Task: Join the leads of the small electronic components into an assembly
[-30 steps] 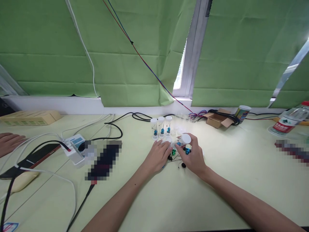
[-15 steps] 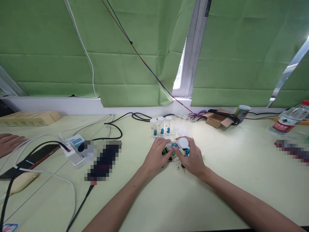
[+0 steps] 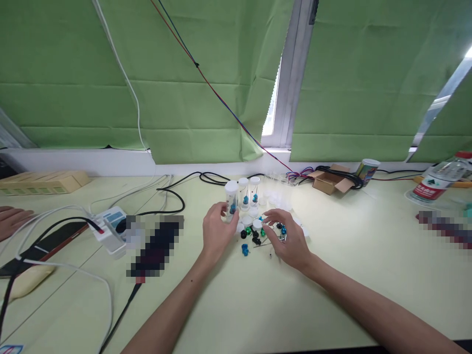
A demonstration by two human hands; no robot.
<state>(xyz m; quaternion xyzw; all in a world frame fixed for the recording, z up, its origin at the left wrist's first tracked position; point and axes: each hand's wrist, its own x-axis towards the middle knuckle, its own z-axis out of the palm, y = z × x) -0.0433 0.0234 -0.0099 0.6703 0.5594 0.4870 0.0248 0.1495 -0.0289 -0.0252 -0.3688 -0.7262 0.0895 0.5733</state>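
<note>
My left hand (image 3: 216, 232) holds a small clear vial with a white cap (image 3: 231, 199), upright, with a blue part inside, at the left end of a row of two more capped vials (image 3: 249, 193). My right hand (image 3: 288, 238) hovers with fingers spread over a scatter of small blue, green and black parts (image 3: 254, 235) and white caps on the pale green table (image 3: 258, 295). A blue part (image 3: 245, 249) lies nearest me.
A white power strip (image 3: 110, 228) with cables and a dark flat device sit at left, where another person's hand (image 3: 13, 219) rests. A small cardboard box (image 3: 328, 182), a can (image 3: 367, 170) and a water bottle (image 3: 440, 179) stand at the back right.
My right hand has let go of the capped vial. My left hand has carried a vial left and stood it upright beside the row. Both hands have parted, baring the loose parts.
</note>
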